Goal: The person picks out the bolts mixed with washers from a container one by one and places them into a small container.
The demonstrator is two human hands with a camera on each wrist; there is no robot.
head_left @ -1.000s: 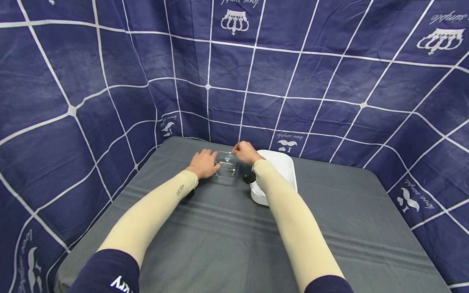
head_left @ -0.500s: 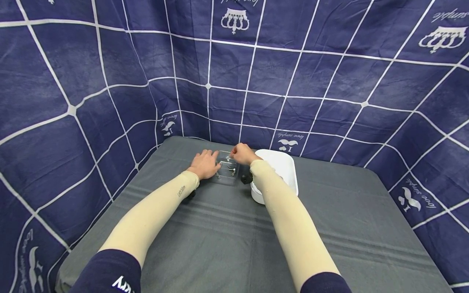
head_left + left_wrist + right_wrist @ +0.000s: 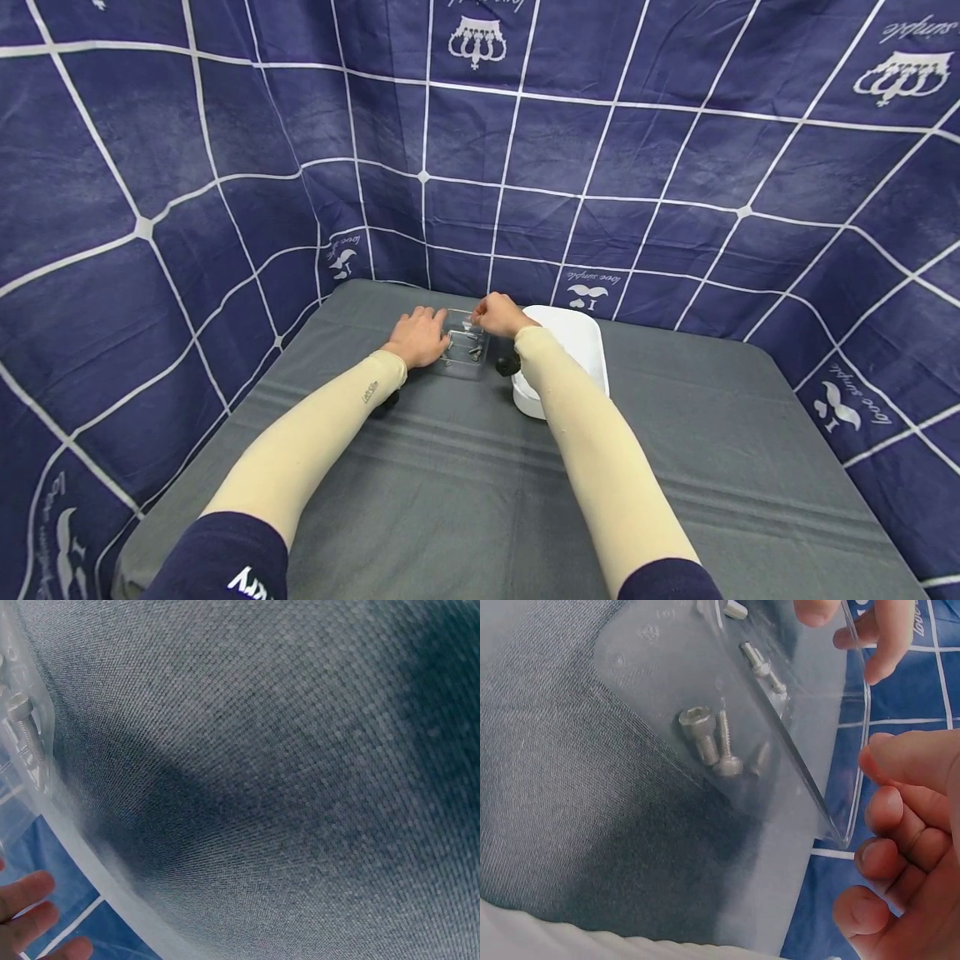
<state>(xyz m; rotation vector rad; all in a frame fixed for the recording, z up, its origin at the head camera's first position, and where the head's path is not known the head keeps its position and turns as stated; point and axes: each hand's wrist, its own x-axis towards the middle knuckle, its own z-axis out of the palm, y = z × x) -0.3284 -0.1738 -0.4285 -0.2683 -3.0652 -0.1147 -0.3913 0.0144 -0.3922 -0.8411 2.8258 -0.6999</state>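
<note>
A clear plastic box (image 3: 450,372) with a divider stands at the far left of the grey table. Several silver socket-head bolts lie in it, among them a thick bolt (image 3: 697,735) and a slimmer bolt (image 3: 726,746) in the nearer part. My left hand (image 3: 418,336) rests at the box's left side, fingers spread and thumb toward the inside. Over the far right corner is my right hand (image 3: 501,315), its fingers loosely curled. In the right wrist view its fingertips (image 3: 877,799) are right at the rim, with nothing visible between them.
Close to the box's right stands a white tray (image 3: 598,337), partly covered by my right forearm. A black wrist camera (image 3: 507,364) hangs under my right wrist. A blue curtain (image 3: 555,142) with white lines surrounds the table (image 3: 420,492) at the back and sides.
My right hand has dipped slightly toward the box, and the light piece visible at its fingertips a second ago no longer shows there. Bolts inside lie differently. My left hand stays put.
</note>
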